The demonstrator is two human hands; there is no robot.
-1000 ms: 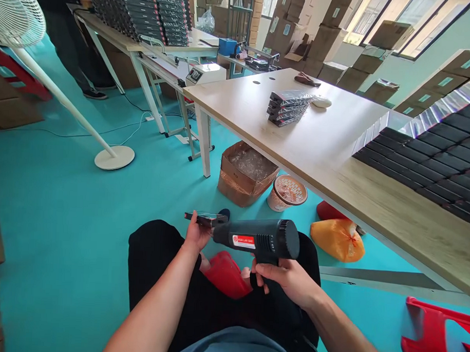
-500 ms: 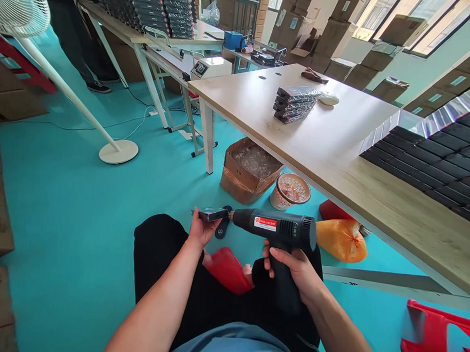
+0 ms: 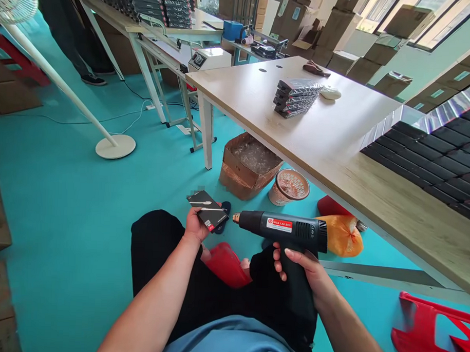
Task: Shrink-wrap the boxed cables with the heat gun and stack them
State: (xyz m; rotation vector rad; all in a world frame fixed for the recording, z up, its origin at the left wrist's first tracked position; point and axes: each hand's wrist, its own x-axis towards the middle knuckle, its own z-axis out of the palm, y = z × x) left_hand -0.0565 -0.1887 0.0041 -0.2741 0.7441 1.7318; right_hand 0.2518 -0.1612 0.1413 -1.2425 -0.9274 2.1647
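My left hand (image 3: pixel 196 226) is closed on a flat black box (image 3: pixel 208 210) with white cable-like pictures and a red corner, its printed face tilted up. My right hand (image 3: pixel 302 265) grips the handle of a black heat gun (image 3: pixel 295 227) with a red and white label. The gun's copper-coloured nozzle (image 3: pixel 236 217) points left at the box, a short gap away from it. Both are held over my lap, above a red stool (image 3: pixel 229 265).
A wooden-topped table (image 3: pixel 256 102) bears a stack of film-wrapped boxes (image 3: pixel 297 97) and rows of black boxes (image 3: pixel 432 157). Below it stand a carton of plastic film (image 3: pixel 245 171), a bin (image 3: pixel 281 190) and an orange bag (image 3: pixel 343 235). A fan (image 3: pixel 114 146) stands left; a person's legs (image 3: pixel 72 31) show behind.
The black box has turned from nearly edge-on to showing its printed face. The heat gun has drawn slightly right, widening the gap between nozzle and box.
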